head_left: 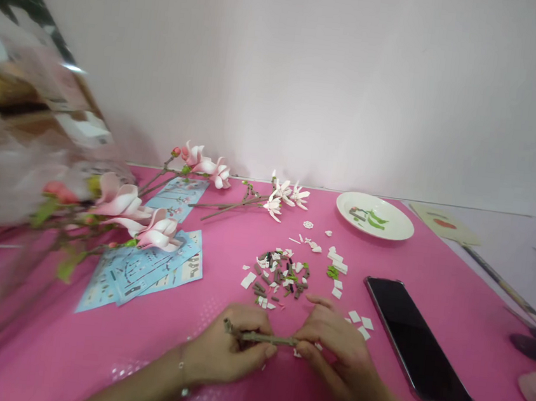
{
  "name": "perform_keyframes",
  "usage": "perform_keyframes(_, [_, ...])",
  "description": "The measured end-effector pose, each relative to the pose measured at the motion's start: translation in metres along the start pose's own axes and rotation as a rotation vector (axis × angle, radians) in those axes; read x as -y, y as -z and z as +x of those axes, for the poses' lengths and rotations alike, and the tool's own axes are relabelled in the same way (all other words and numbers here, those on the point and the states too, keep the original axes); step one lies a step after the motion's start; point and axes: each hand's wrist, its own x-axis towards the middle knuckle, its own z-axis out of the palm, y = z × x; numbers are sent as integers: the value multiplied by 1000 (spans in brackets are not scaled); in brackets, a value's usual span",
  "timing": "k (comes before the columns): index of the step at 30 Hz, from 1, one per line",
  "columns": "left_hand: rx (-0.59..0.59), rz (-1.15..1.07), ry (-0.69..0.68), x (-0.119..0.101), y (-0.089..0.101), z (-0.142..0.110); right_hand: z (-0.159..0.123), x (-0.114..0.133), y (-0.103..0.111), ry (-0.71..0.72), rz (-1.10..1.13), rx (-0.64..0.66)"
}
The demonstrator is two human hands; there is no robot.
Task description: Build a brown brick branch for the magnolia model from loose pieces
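Note:
A thin brown-grey toy branch (pixel 260 337), built from small brick pieces, lies level between my two hands near the front of the table. My left hand (pixel 229 343) grips its left part, with the thumb along its lower side. At the branch's right end, my right hand (pixel 334 344) pinches it between thumb and fingers. Just beyond my hands sits a loose pile of small building pieces (pixel 282 275), brown, white, black and green. A few white square tiles (pixel 360 322) lie beside my right hand.
Pink magnolia branches (pixel 150 223) and blue instruction sheets (pixel 149 277) occupy the left. White flowers on a stem (pixel 277 201) lie at the back. A white plate (pixel 399 230) holds green leaf pieces. A black phone (pixel 418 341) rests at right on the pink table (pixel 239 242).

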Motion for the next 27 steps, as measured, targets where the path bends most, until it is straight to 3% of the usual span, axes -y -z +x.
perform_keyframes(15, [-77, -27, -37, -4, 0, 2, -7, -6, -6, 7, -37, 4])
perform_keyframes(22, [-392, -334, 117, 4, 5, 5, -11, -24, -5, -283, -286, -73])
perform_keyframes(27, [-622, -595, 307, 18, 10, 7, -16, -41, -10, -289, -491, 29])
